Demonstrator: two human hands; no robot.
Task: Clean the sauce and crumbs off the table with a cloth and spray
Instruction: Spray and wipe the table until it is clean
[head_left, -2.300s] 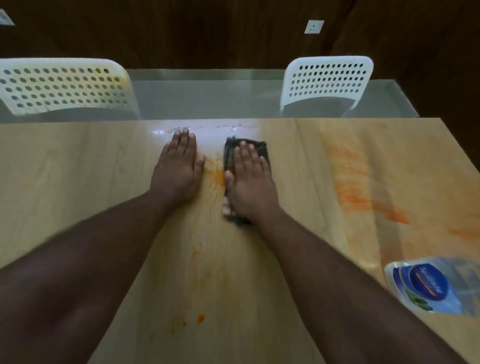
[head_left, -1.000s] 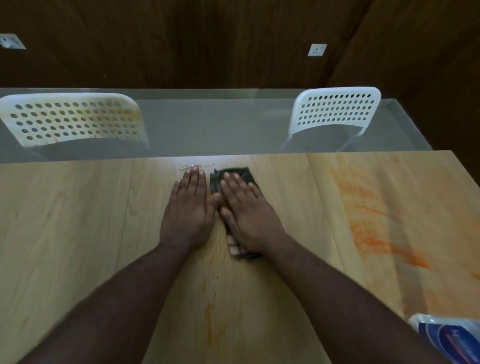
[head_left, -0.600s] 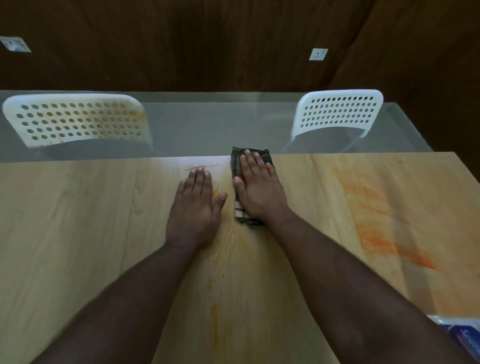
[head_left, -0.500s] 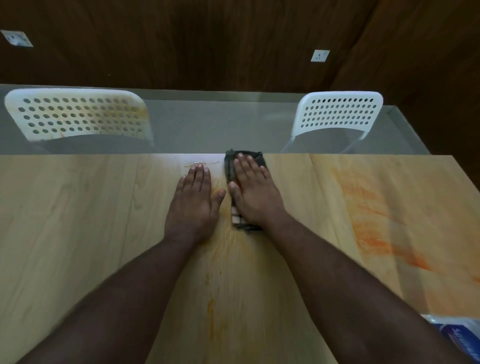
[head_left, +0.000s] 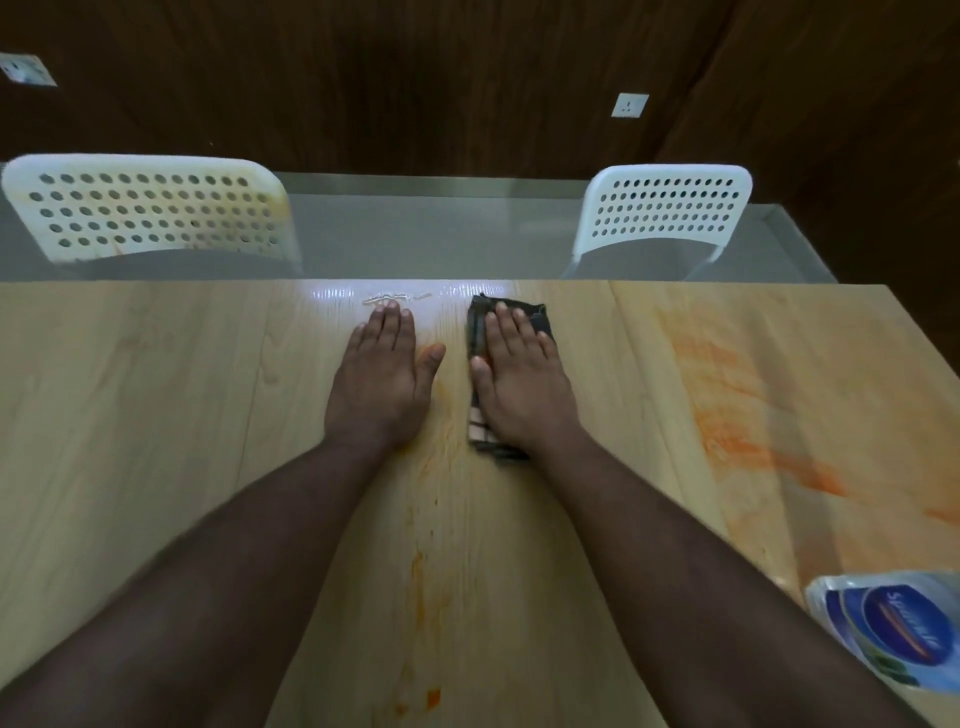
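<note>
Orange sauce (head_left: 737, 441) yet smears much of the table (head_left: 130, 415): right hand (head_left: 522, 387), flat, presses the cloth (head_left: 480, 327) near the far edge, left hand (head_left: 382, 387) flat beside it, spray (head_left: 893, 631) unused.

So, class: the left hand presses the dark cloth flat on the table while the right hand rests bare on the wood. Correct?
Not quite: the head view shows the right hand pressing the cloth flat on the table; the left hand rests bare on the wood.

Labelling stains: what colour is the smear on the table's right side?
Orange smear on the light wood table; head view, the only one.
</note>
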